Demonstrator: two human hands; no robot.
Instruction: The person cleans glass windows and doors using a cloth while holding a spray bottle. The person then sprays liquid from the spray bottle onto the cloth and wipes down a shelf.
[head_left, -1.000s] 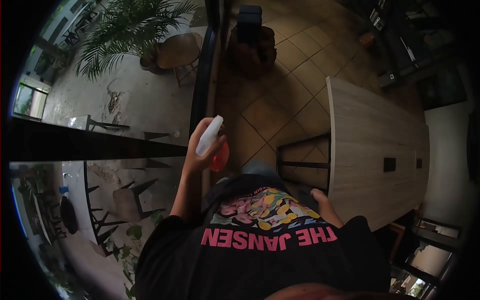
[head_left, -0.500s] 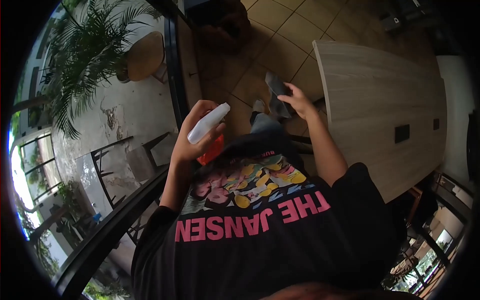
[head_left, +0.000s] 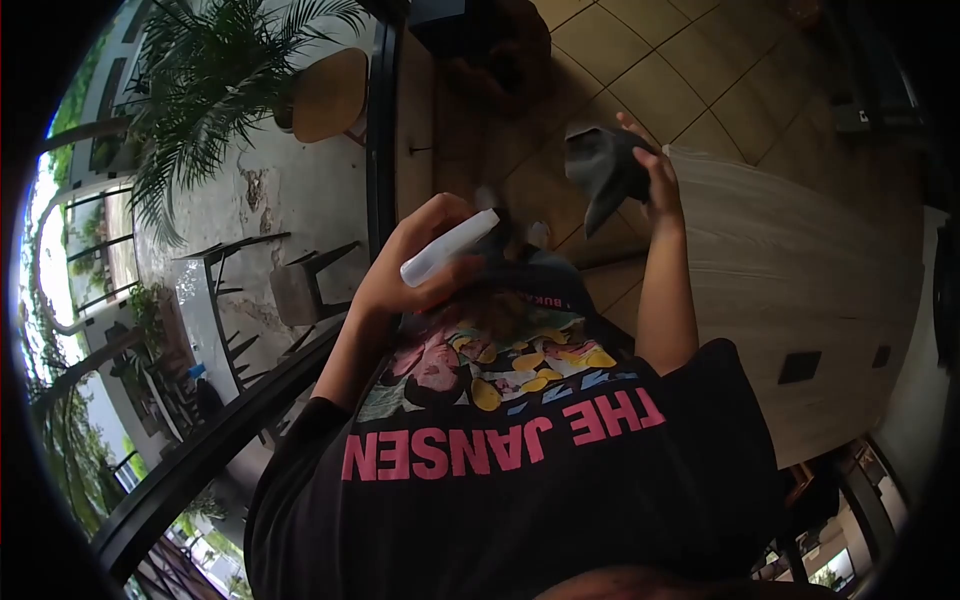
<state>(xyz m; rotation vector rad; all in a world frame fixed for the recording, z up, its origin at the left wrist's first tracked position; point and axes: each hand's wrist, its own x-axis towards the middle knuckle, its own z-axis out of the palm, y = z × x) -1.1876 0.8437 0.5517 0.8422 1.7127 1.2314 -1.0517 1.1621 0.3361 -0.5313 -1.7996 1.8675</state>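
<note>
My left hand is closed around a spray bottle, whose white trigger head shows above the fingers. Most of the bottle's body is hidden behind the hand and the dark shirt. On the other side, my right hand grips a dark grey cloth that hangs in loose folds toward the floor. The cloth is held in the air beside the near corner of a wooden table, apart from its top.
To the left runs a black metal frame, with a patchy concrete area, a palm plant and a round-edged wooden seat beyond it. Tiled floor lies ahead. A dark bulky object stands at the top.
My right hand has lifted the cloth and shifted right, and the cloth has swung into a new shape. The left hand has moved slightly right with the spray bottle. The table sits lower in view.
</note>
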